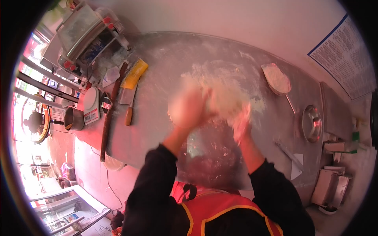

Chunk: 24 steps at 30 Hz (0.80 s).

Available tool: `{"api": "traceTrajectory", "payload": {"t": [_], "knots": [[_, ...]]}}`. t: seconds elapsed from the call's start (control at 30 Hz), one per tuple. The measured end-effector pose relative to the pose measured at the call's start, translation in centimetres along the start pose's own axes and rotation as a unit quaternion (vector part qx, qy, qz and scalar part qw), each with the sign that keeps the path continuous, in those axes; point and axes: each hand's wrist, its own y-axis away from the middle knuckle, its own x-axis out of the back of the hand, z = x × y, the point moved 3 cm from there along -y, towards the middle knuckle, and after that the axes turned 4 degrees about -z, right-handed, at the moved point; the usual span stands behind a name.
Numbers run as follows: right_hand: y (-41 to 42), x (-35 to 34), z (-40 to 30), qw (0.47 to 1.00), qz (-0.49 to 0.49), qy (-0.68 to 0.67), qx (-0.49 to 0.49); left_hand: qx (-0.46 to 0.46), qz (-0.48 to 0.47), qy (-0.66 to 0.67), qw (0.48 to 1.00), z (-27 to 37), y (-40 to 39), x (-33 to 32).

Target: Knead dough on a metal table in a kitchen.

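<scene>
Pale, floury dough (pixel 226 98) lies on a flour-dusted metal worktop (pixel 159 126), at the middle of the view. At the dough's left side is my left hand (pixel 189 104), badly blurred, with the thumb side towards the dough; whether its fingers are closed on anything cannot be made out. My right hand (pixel 242 124), coated with dough or flour, touches the right edge of the dough, and its fingers are partly hidden. Loose flour and crumbs lie around both hands.
Left stand a long wooden rolling pin (pixel 110 118), a yellow scraper (pixel 135 73), a wooden-handled blade (pixel 128 109), a kitchen scale (pixel 91 101) and a metal pot (pixel 73 118). Right are a flour scoop (pixel 276 79), a steel bowl (pixel 312 124) and a long flat tool (pixel 288 155). A machine (pixel 88 38) stands back left.
</scene>
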Motion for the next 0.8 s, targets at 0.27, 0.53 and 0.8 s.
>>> {"api": "traceTrajectory", "payload": {"t": [0.27, 0.53, 0.8], "knots": [[-2.2, 0.9, -6.0, 0.984, -0.07, -0.156, -0.058, 0.126, 0.01, 0.014, 0.992, -5.0, -11.5, 1.6], [-2.7, 18.8, -0.3, 0.584, 0.154, 0.797, 0.006, 0.085, 0.142, 0.056, 0.985, -7.6, -1.0, 1.8], [-10.3, 10.8, 4.5, 0.576, -0.064, 0.805, -0.124, 0.217, 0.107, -0.047, 0.969, -7.6, 15.8, -3.3]]}}
